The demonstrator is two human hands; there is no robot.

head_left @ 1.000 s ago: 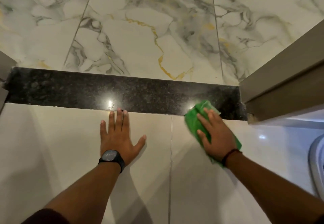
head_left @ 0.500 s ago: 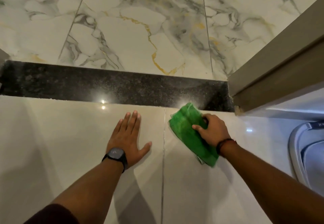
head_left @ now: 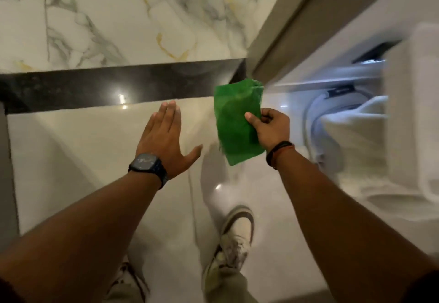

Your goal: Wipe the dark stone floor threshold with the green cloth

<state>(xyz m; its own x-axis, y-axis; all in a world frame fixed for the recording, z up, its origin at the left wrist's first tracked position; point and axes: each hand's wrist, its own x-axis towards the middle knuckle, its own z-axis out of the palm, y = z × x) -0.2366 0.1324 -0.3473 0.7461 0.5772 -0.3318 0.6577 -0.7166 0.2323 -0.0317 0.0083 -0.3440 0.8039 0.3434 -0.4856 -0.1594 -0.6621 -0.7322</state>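
Observation:
The dark stone threshold (head_left: pixel 99 87) runs as a glossy black strip across the floor between veined marble tiles and plain cream tiles. My right hand (head_left: pixel 270 127) pinches the folded green cloth (head_left: pixel 235 122), which hangs in the air above the cream floor, near the threshold's right end and clear of it. My left hand (head_left: pixel 164 136), with a dark watch on the wrist, hovers open and flat above the cream tiles just short of the threshold, holding nothing.
A grey-brown door frame (head_left: pixel 297 17) rises at the right end of the threshold. A white appliance with an open round drum and pale fabric (head_left: pixel 351 122) stands at the right. My shoe (head_left: pixel 235 236) and trouser legs show below. Another frame edge (head_left: pixel 7 160) is at the left.
Both hands have lifted off the floor. The right hand has raised the cloth from the tiles into the air. The view has pulled up and back, showing my feet and the appliance.

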